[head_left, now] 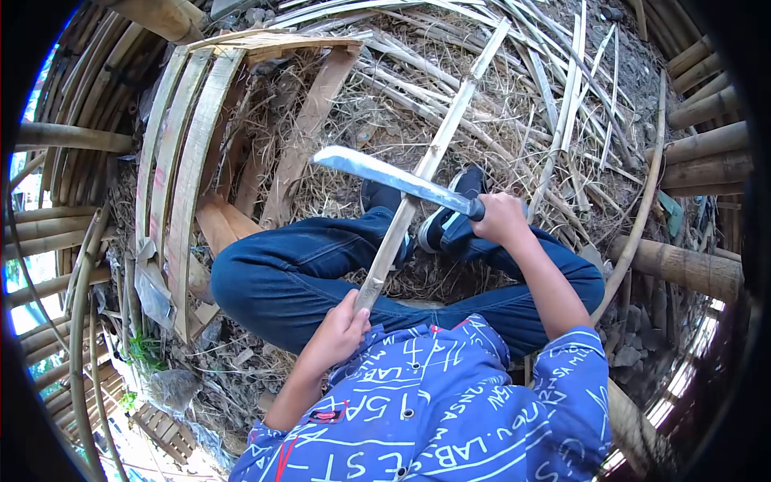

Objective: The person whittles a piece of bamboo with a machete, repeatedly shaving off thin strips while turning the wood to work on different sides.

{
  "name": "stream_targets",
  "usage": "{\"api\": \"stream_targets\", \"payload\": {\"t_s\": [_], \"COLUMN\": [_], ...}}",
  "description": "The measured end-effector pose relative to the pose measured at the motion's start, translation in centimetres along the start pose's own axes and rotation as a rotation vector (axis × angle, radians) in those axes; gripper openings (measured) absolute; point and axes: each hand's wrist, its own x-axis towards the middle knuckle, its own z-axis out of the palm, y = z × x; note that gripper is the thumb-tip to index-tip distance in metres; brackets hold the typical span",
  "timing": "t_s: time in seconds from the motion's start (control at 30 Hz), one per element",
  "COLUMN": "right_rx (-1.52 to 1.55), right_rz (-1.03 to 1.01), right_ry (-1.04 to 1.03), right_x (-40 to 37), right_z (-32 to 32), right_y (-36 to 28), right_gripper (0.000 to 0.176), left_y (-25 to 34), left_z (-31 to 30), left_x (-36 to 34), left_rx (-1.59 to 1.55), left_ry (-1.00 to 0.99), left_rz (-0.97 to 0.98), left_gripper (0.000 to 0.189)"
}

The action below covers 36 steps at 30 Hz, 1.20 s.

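Observation:
My left hand (pixel 341 328) is closed round the near end of a long bamboo strip (pixel 387 249). The strip slants away from me past my shoes, up to the far side of the view. In my right hand (pixel 499 218) is the dark handle of a machete (pixel 385 178). Its pale blade points left and lies across the strip, seemingly touching it; exact contact is hard to tell. Both hands are over my crossed legs, in dark jeans (pixel 281 273).
A slatted wooden crate (pixel 193 161) stands at the left. Many split bamboo strips (pixel 574 88) and shavings (pixel 353 120) litter the ground ahead. Bamboo poles (pixel 683 269) form walls on both sides. A plastic scrap (pixel 152 293) hangs near the crate.

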Motion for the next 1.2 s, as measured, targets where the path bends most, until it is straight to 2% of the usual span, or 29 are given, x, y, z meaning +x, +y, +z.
{"api": "stream_targets", "payload": {"t_s": [0.03,0.1,0.13,0.3,0.4,0.5,0.57,0.63,0.7,0.77,0.83,0.87,0.97,1.03,1.1,1.2], "right_rx": [0.003,0.062,0.031,0.041,0.057,-0.007,0.049,-0.005,0.042,0.082,0.013,-0.014,0.077,0.101,0.124,0.039], "right_rz": [0.003,0.176,0.2,0.182,0.096,0.03,0.188,0.173,0.172,0.149,0.022,0.021,0.292,0.406,0.398,0.216], "right_ry": [-0.003,0.132,0.119,0.139,0.059,0.061,0.099,0.188,0.127,0.119,0.069,0.086,0.137,0.168,0.097,0.217], "right_x": [0.3,1.7,2.5,1.9,0.3,0.7,2.6,3.3,2.5,1.5,0.7,1.0,3.6,5.0,5.8,3.9], "right_z": [0.5,1.6,1.7,1.5,0.5,1.5,1.7,1.7,1.3,1.4,1.2,1.5,2.0,1.1,0.3,-0.1], "right_y": [0.5,2.1,2.5,1.3,0.0,1.2,3.1,2.7,1.2,0.7,0.0,0.5,2.9,4.3,4.9,4.0], "right_gripper": [0.023,0.025,0.026,0.025,0.024,0.025,0.027,0.026,0.026,0.026,0.025,0.024,0.03,0.033,0.033,0.027], "left_y": [-0.1,-0.5,-0.7,-0.6,-0.7,-0.2,-0.4,-0.7,-0.2,0.0,0.0,-0.2,-0.5,0.1,0.0,-0.4], "left_z": [-0.2,-0.2,0.0,-0.6,-0.4,-0.4,-0.2,-0.3,-0.7,-0.5,-0.5,-0.7,-0.7,-0.6,-1.0,-1.2], "left_x": [-0.1,-0.2,0.5,0.5,0.3,-0.2,-0.3,0.2,-0.1,-0.1,-0.2,-0.4,-0.8,-1.2,-1.4,-0.9], "left_rx": [0.002,-0.036,0.009,-0.024,-0.082,-0.086,-0.072,-0.017,-0.043,-0.079,-0.135,-0.134,-0.123,-0.092,-0.115,-0.103], "left_ry": [-0.002,-0.025,-0.004,-0.026,-0.034,-0.038,-0.043,-0.01,-0.029,-0.056,-0.066,-0.066,-0.059,-0.046,-0.059,-0.048], "left_rz": [-0.005,0.003,0.075,0.009,-0.032,-0.034,-0.031,0.038,0.023,-0.007,-0.043,-0.05,-0.053,-0.027,-0.005,-0.041], "left_gripper": [0.015,0.014,0.014,0.014,0.013,0.013,0.013,0.014,0.013,0.012,0.013,0.013,0.016,0.015,0.014,0.014]}}
